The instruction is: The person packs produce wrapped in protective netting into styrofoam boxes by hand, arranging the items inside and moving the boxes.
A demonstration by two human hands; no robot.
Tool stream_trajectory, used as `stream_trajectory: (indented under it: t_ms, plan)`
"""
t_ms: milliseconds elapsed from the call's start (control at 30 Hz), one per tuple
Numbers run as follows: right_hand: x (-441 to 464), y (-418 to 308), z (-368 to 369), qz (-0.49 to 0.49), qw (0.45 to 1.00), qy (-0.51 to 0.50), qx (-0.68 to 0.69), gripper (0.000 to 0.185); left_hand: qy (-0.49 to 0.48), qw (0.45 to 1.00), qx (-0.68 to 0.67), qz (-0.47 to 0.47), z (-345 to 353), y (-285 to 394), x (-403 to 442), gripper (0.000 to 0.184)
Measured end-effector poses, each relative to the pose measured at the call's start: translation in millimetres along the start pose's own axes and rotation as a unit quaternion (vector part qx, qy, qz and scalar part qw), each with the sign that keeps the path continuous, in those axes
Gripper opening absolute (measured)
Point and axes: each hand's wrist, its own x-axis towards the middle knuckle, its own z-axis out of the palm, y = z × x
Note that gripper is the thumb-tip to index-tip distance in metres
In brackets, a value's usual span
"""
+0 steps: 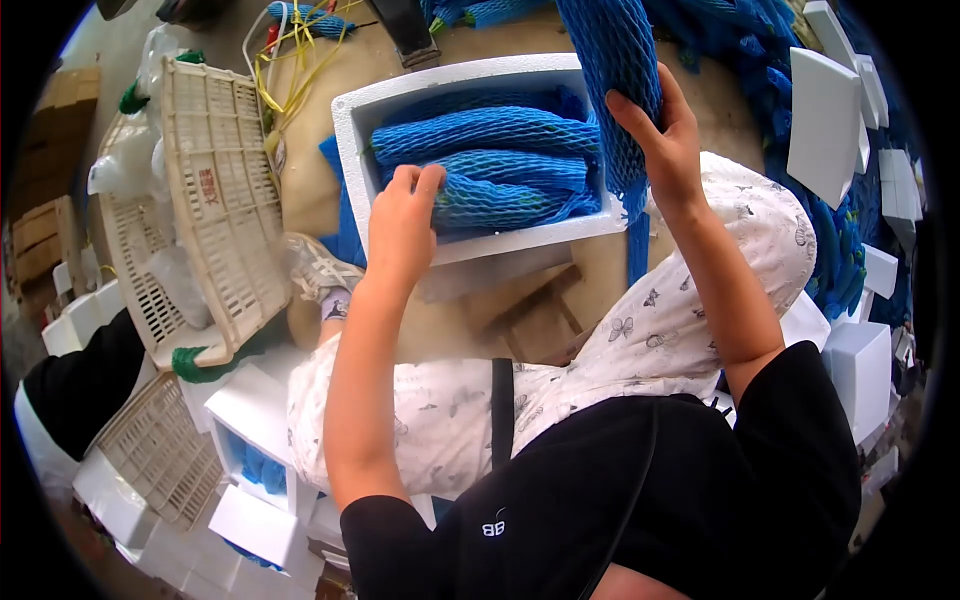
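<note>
A white foam box (345,120) stands in front of me, with several long bundles in blue mesh netting (490,130) lying side by side in it. My right hand (665,140) is wrapped round another blue netted bundle (610,60), held upright over the box's right end; its loose net tail hangs past the rim. What the netting contains is mostly covered, with hints of green. At the left end of the box, my left hand (405,215) has its fingers bent together by the end of a bundle inside. Whether anything sits between those fingertips is hidden.
Cream plastic crates (235,200) stand at the left, with clear plastic bags in them. Yellow straps (295,60) lie behind. A heap of blue netted bundles (740,50) and white foam pieces (825,125) fill the right. More foam boxes (260,410) stand at lower left, near a person's dark sleeve (85,385).
</note>
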Motion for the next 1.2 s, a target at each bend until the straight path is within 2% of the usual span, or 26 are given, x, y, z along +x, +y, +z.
stream_trajectory:
  t_ms: [33,67,133,167,267,300,333,400,433,467,533,600,667,700,733,800,867,933,967,1000,1067,1100,1133,1200]
  plan:
    - [-1,0,1,0.000,1.000,0.006,-0.017,0.046,0.053,0.997,0.046,0.031,11,-7,4,0.055]
    - [-2,0,2,0.001,1.000,0.006,-0.017,0.046,0.052,0.997,0.046,0.030,14,-7,0,0.055]
    - [-1,-1,4,-0.011,1.000,-0.004,-0.012,0.046,-0.026,0.995,-0.051,-0.083,13,1,-11,0.052]
    - [-1,0,2,-0.010,1.000,-0.011,-0.017,0.046,-0.008,0.982,-0.152,-0.113,8,3,-17,0.052]
    - [-1,4,5,0.027,1.000,-0.008,0.005,0.046,-0.022,0.969,-0.232,-0.086,-3,8,-24,0.055]
    - [2,4,6,0.023,1.000,-0.007,0.007,0.046,-0.061,0.977,-0.192,-0.069,-2,8,-20,0.054]
    - [4,4,8,0.019,1.000,-0.009,0.013,0.046,-0.059,0.978,-0.188,-0.068,-5,6,-18,0.054]
    - [0,3,8,0.020,1.000,-0.003,0.016,0.046,-0.035,0.999,-0.003,0.013,-13,6,-14,0.047]
    - [-1,-2,6,0.032,0.999,-0.001,0.018,0.046,-0.007,0.999,0.032,0.007,-7,4,-14,0.040]
    - [-2,-5,6,0.042,0.999,-0.002,0.021,0.046,-0.008,0.999,0.032,0.003,-2,2,-20,0.040]
    - [-2,1,4,0.028,0.999,-0.002,0.018,0.046,-0.061,0.994,-0.026,-0.081,-2,-2,-11,0.035]
    - [1,2,1,0.018,1.000,0.001,0.010,0.046,-0.093,0.991,-0.048,-0.081,-15,5,-7,0.029]
    - [0,2,1,0.048,0.999,0.008,0.018,0.048,-0.172,0.980,0.068,-0.067,-33,10,3,0.028]
    - [2,2,2,0.046,0.999,0.007,0.018,0.048,-0.048,0.993,0.088,-0.059,-32,14,18,0.028]
    - [3,3,4,0.018,1.000,0.015,0.012,0.049,0.029,0.991,0.096,-0.088,-23,14,36,0.028]
    - [7,0,9,-0.011,1.000,0.022,0.005,0.050,0.166,0.986,0.020,-0.013,11,4,65,0.034]
    - [26,-10,19,-0.159,0.986,0.041,0.016,0.050,0.156,0.976,0.150,-0.009,50,5,60,0.044]
    - [49,-29,45,-0.201,0.977,-0.003,0.064,0.047,0.143,0.982,0.108,-0.053,53,9,49,0.045]
    - [62,-31,63,-0.213,0.975,-0.043,0.045,0.045,0.141,0.984,0.093,-0.054,51,10,47,0.044]
    - [73,-29,81,-0.250,0.964,-0.075,-0.056,0.045,0.140,0.985,0.081,-0.059,47,10,44,0.044]
    - [83,2,114,-0.284,0.932,-0.201,-0.103,0.047,0.183,0.978,0.086,-0.046,51,9,39,0.045]
    - [76,29,112,-0.223,0.901,-0.268,-0.259,0.046,0.193,0.978,0.073,-0.045,52,7,36,0.045]
    - [69,54,100,-0.154,0.839,-0.325,-0.409,0.046,0.183,0.979,0.066,-0.066,51,8,33,0.045]
    - [61,63,88,-0.190,0.810,-0.339,-0.439,0.045,0.191,0.979,0.064,-0.041,51,9,31,0.042]
